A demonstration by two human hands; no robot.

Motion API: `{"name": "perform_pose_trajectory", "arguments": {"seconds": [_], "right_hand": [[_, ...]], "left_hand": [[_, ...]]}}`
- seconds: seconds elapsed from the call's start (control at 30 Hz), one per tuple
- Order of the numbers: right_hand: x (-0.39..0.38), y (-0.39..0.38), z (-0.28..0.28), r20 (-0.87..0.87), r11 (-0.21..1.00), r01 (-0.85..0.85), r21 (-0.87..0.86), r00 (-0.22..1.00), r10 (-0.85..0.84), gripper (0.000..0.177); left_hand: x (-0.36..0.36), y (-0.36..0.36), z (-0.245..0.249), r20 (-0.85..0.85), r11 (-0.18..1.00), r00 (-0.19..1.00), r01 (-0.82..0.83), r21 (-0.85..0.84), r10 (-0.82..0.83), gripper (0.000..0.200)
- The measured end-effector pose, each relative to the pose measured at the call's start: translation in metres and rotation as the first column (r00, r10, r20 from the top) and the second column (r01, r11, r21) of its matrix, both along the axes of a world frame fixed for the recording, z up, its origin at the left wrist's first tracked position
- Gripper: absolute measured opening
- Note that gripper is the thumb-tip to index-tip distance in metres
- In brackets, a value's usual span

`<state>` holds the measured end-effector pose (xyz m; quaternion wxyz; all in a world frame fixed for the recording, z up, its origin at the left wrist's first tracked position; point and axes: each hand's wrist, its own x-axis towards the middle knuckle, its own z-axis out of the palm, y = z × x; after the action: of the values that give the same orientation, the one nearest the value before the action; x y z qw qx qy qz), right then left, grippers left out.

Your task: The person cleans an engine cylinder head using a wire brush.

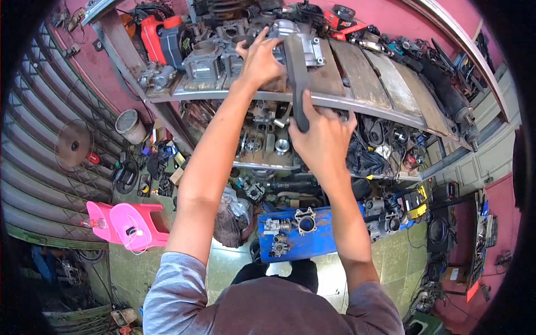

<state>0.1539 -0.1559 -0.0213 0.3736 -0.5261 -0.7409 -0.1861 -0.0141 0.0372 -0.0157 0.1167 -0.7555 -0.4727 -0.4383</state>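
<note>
Dark grey bar is lying lengthwise across the top tier of a steel shelf rack in a crowded engine workshop. Its near end is hanging over the front rail as a person is reaching up to it with both bare arms. The right hand is gripping that overhanging lower end, fingers curled and pressed together, thumb lying up along the bar. The left hand is resting higher up, just beside the bar's far end, fingers spread open against a pale engine casing and pinching nothing. Engine cylinders are crowding the shelf to the left and a piston is sitting on the tier beneath. A blue tray of carburettor parts and a pink plastic stool are standing on the tiled floor below.

By the look of the grip, the step in hand is getting the bar free of the shelf, one hand hauling and the other steadying the load beside it. Judging from the clutter, the next move is calling for a straight draw along the bar's own length and a firm right-hand hold. It is also calling for the left hand to brace the casing so that nothing slides off the rail.
</note>
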Motion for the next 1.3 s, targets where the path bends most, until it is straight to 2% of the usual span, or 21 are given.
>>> {"name": "perform_pose_trajectory", "arguments": {"seconds": [0.07,0.13,0.2,0.27,0.33,0.4,0.53,0.6,0.67,0.7,0.73,0.83,0.87,0.93,1.0,1.07,1.1,1.2,1.23,1.27,1.3], "right_hand": [[-0.017,0.011,0.006,-0.070,0.997,0.062,-0.046,0.995,-0.065,0.058],[-0.025,0.021,0.008,-0.059,0.996,0.090,-0.012,0.994,-0.090,0.057],[-0.026,0.022,0.002,-0.039,0.989,0.137,-0.059,0.990,-0.139,0.057],[-0.017,0.003,-0.016,-0.065,0.997,0.053,-0.062,0.996,-0.057,0.057],[-0.019,0.000,-0.018,-0.079,0.991,0.035,-0.127,0.996,-0.045,0.057],[-0.024,0.016,-0.013,-0.097,0.999,0.043,0.000,0.994,-0.043,0.060],[-0.023,0.022,-0.005,-0.054,0.998,0.050,-0.035,0.997,-0.052,0.061],[-0.019,0.011,-0.011,-0.064,0.999,0.007,0.033,0.998,-0.005,0.062],[-0.016,0.009,-0.009,-0.105,1.000,-0.010,-0.017,0.994,0.008,0.061],[-0.018,0.020,-0.007,-0.075,0.998,0.052,0.023,0.996,-0.051,0.062],[-0.020,0.031,-0.003,-0.075,0.998,0.054,0.017,0.996,-0.053,0.062],[-0.021,0.042,0.012,-0.111,0.984,0.102,-0.145,0.987,-0.118,0.061],[-0.015,0.034,0.008,-0.117,0.985,0.104,-0.139,0.986,-0.121,0.061],[0.003,0.019,-0.004,-0.054,0.996,0.081,0.028,0.995,-0.079,0.059],[0.007,0.029,0.003,-0.003,0.995,0.096,0.010,0.995,-0.096,0.061],[0.002,0.050,0.025,0.027,0.972,0.198,-0.130,0.980,-0.196,0.063],[0.002,0.056,0.033,0.060,0.954,0.206,-0.218,0.979,-0.197,0.065],[0.010,0.024,0.030,0.029,0.950,0.144,-0.277,0.990,-0.142,0.064],[0.019,0.015,0.006,0.074,0.998,0.065,-0.023,0.995,-0.063,0.063],[0.020,0.000,0.004,0.071,0.984,0.030,-0.175,0.997,-0.017,0.062],[0.017,0.009,0.000,0.075,0.996,0.044,-0.074,0.996,-0.038,0.061]], "left_hand": [[0.001,-0.004,-0.008,0.058,0.999,0.998,0.003,0.048,-0.006,0.077],[0.002,-0.010,-0.006,0.095,1.000,0.995,0.012,0.016,-0.013,0.078],[0.002,-0.015,-0.003,0.106,1.000,0.994,0.019,-0.014,-0.018,0.077],[0.001,-0.007,-0.005,0.077,1.000,0.997,-0.020,-0.010,0.020,0.076],[0.000,-0.008,-0.007,0.098,0.999,0.994,0.045,0.006,-0.046,0.076],[0.003,-0.008,-0.008,0.110,0.999,0.993,0.036,-0.015,-0.034,0.077],[-0.001,-0.002,-0.004,0.068,0.999,0.998,0.016,-0.027,-0.015,0.073],[-0.001,0.003,0.000,0.054,1.000,0.998,0.021,0.014,-0.022,0.074],[-0.001,0.005,-0.001,0.036,1.000,0.999,0.009,0.000,-0.009,0.075],[0.000,0.001,0.000,0.043,1.000,0.999,0.025,0.002,-0.025,0.076],[0.000,-0.001,0.000,0.049,0.999,0.998,0.040,0.009,-0.040,0.076],[-0.001,-0.005,0.004,0.011,0.999,0.999,0.034,-0.004,-0.034,0.082],[-0.002,-0.004,0.008,-0.002,0.999,0.999,0.034,-0.030,-0.034,0.084],[-0.004,-0.001,0.006,-0.017,0.998,0.999,0.049,-0.026,-0.049,0.085],[-0.008,0.004,0.009,-0.013,0.998,0.999,0.049,-0.031,-0.050,0.086],[-0.014,0.001,0.011,-0.059,0.992,0.992,0.112,-0.062,-0.116,0.087],[-0.015,0.001,0.010,-0.074,0.994,0.993,0.090,-0.060,-0.094,0.086],[-0.018,0.005,0.011,-0.091,0.996,0.992,0.085,-0.030,-0.088,0.084],[-0.018,0.007,0.010,-0.093,0.996,0.992,0.090,-0.022,-0.091,0.084],[-0.018,0.010,0.008,-0.109,0.995,0.990,0.094,-0.016,-0.095,0.084],[-0.018,0.012,0.008,-0.121,0.996,0.988,0.093,-0.012,-0.094,0.084]]}}
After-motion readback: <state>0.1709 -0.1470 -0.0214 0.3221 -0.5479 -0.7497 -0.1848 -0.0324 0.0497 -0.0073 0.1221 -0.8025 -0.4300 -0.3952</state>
